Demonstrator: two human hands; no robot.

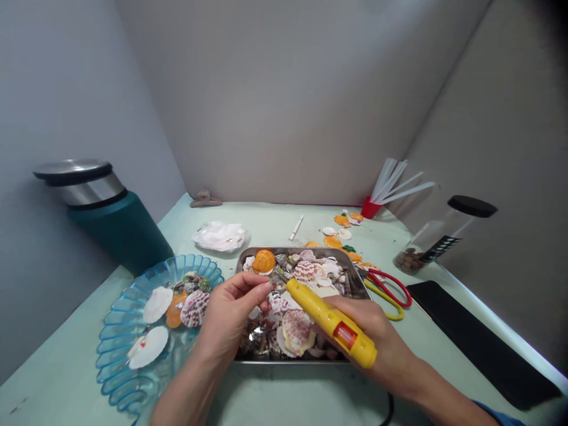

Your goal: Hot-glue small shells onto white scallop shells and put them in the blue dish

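My right hand (364,322) is wrapped round a yellow hot glue gun (328,319), its nozzle pointing up and left. Thumb and fingers of my left hand (239,302) are pinched together just left of the nozzle tip; whatever small piece they hold is too small to name. Both hands are above a metal tray (293,362) full of seashells. In it lie an orange scallop shell (264,261) and a pink-and-cream scallop shell (298,331). The glue gun and my hands hide part of the tray.
A blue scalloped plate (110,331) with shells stands at left, a teal bottle (119,225) behind it. Scissors (393,290), a black flat object (479,343), a black-lidded jar (444,236) and a red cup (371,208) of glue sticks are at right. White crumpled plastic (219,236) lies behind.
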